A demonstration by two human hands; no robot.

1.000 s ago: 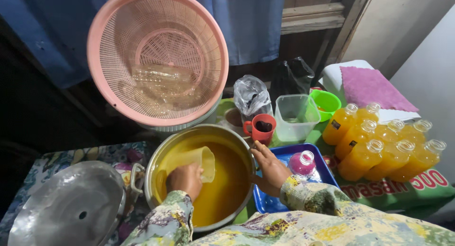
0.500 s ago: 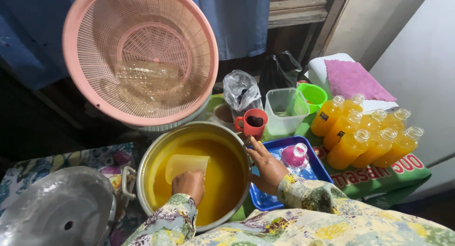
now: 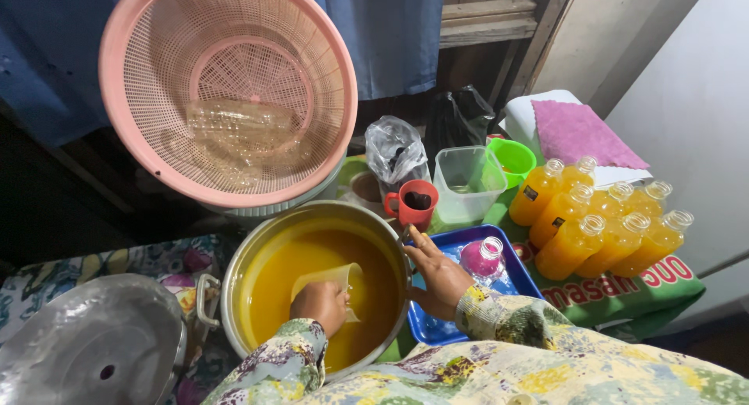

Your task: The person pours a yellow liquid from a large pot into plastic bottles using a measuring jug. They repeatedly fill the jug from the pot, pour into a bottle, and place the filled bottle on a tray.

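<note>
A large steel pot (image 3: 234,274) holds orange-yellow liquid (image 3: 281,284). My left hand (image 3: 321,305) grips a clear plastic jug (image 3: 334,280) that dips into the liquid. My right hand (image 3: 438,276) rests on the pot's right rim, fingers curled around it. Just right of that hand, a small plastic bottle with a pink funnel (image 3: 482,258) on top stands in a blue tray (image 3: 519,274). Several filled bottles of orange drink (image 3: 599,224) without caps stand in a group further right.
A pink plastic colander (image 3: 226,93) leans upright behind the pot. A steel lid (image 3: 86,350) lies at the lower left. A red mug (image 3: 413,206), a clear square tub (image 3: 466,182), a green cup (image 3: 511,159), a knotted plastic bag (image 3: 394,149) and a purple cloth (image 3: 576,132) sit behind.
My left hand has lowered and tipped the jug from above the liquid down into it. My right hand has stayed on the pot's rim. The view has shifted slightly.
</note>
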